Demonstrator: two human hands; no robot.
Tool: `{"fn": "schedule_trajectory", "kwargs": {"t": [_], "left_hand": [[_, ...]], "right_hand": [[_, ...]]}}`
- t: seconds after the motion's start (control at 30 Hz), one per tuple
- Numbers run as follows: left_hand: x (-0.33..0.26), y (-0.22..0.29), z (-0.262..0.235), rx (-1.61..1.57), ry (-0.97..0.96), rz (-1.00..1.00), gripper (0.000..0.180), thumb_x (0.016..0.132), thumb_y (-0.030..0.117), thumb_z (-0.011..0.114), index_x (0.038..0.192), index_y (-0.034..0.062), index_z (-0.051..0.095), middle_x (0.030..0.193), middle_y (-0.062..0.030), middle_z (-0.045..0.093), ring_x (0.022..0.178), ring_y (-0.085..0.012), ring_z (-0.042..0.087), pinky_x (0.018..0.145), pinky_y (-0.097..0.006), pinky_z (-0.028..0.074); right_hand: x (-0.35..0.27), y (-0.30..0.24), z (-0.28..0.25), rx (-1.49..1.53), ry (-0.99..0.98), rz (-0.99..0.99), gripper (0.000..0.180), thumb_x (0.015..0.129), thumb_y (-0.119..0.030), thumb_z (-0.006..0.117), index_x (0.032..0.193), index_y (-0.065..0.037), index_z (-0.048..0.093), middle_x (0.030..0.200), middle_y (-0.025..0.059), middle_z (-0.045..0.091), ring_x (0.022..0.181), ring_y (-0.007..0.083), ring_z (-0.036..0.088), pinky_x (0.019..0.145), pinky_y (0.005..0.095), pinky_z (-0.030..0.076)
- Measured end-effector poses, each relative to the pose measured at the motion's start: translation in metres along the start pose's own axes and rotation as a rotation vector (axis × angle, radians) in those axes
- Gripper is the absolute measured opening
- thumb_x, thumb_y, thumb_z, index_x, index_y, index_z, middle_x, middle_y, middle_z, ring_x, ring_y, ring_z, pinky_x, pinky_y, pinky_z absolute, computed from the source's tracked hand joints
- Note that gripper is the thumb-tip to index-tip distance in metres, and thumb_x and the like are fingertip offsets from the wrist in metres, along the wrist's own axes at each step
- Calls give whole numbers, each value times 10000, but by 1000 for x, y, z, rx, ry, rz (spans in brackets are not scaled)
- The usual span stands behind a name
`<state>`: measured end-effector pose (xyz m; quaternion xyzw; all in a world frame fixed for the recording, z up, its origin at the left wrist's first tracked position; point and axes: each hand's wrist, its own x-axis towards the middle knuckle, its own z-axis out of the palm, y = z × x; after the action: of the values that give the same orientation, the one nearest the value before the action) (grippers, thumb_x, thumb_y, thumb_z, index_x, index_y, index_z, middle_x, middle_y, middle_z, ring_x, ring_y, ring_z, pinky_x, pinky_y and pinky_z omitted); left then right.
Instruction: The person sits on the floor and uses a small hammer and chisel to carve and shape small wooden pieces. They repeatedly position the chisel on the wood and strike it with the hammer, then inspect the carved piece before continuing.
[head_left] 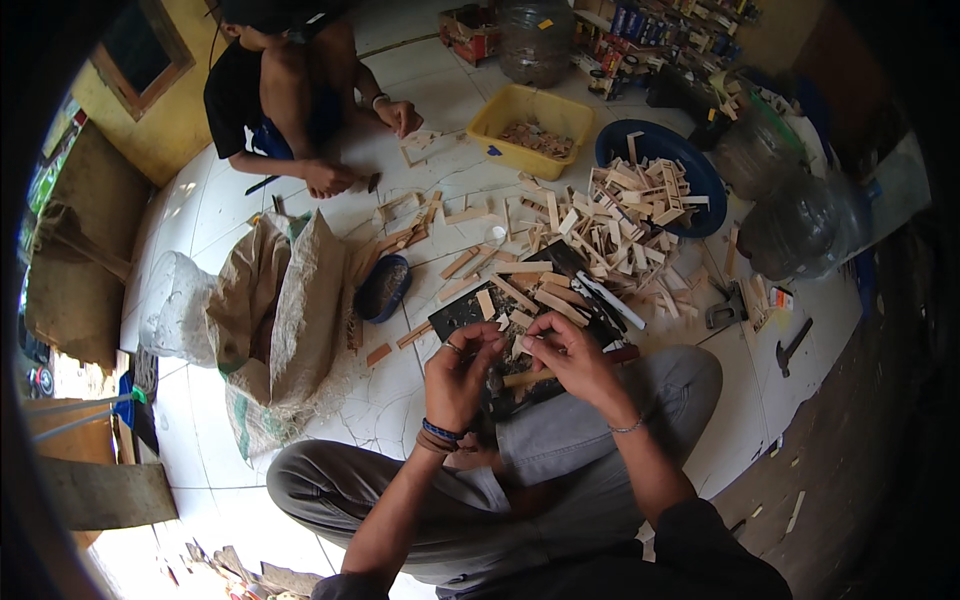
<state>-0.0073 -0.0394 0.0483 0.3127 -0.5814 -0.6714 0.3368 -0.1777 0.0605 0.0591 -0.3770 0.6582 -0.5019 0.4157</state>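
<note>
My left hand (462, 372) is closed in a pinch above a dark board (452, 316); whatever its fingertips hold is too small to make out. Close beside it, my right hand (574, 362) pinches a small pale wood piece (520, 346) between thumb and fingers. Beneath the hands, a tool with a wooden handle (528, 378) lies across the board, its head partly hidden by my left hand. Several loose wood strips (560, 306) rest on the far part of the board, alongside a long white strip (612, 302).
A large heap of wood pieces (640, 215) spills from a blue basin (712, 180). Beyond stands a yellow tub (480, 126). An open sack (312, 310) and a small blue tray (384, 290) are left. A hammer (793, 347) lies right. Another person (290, 110) crouches at far left, handling wood pieces.
</note>
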Motion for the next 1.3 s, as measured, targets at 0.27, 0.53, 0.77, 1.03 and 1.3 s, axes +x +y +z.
{"fn": "schedule_trajectory", "kwargs": {"t": [0.27,0.53,0.77,1.03,1.3], "left_hand": [[5,3,6,-76,-2,4,248,970,-35,696,1207,-50,623,1141,-119,721,1092,-186,705,983,-306,551],[7,-2,5,-32,-45,51,215,968,-57,682,1168,-18,615,1105,-98,724,1046,-159,691,970,-289,536],[6,-7,9,95,-43,151,147,979,-28,684,1101,2,609,1028,-66,729,974,-112,677,892,-253,532],[7,-7,9,357,-56,225,164,985,2,685,1119,22,592,1011,-96,745,905,-142,720,808,-285,563],[10,5,9,530,-93,342,269,951,-6,712,1177,42,575,1004,-103,760,938,-209,755,812,-309,576]], "right_hand": [[-6,-3,4,-86,50,-79,139,1039,-147,647,1074,-26,587,811,4,620,723,81,609,648,259,502],[-8,0,7,-158,89,-111,150,1052,-173,609,1099,-34,579,783,53,624,708,140,627,651,318,507],[-8,0,9,-153,83,-108,162,1046,-187,603,1112,-43,569,762,98,645,683,219,652,644,374,509],[-8,1,9,-157,93,-123,160,1043,-172,601,1111,-31,570,783,115,646,698,243,655,669,378,513],[-8,1,8,-142,88,-133,168,1037,-165,612,1120,-26,570,795,124,659,690,253,659,658,383,512]]}}
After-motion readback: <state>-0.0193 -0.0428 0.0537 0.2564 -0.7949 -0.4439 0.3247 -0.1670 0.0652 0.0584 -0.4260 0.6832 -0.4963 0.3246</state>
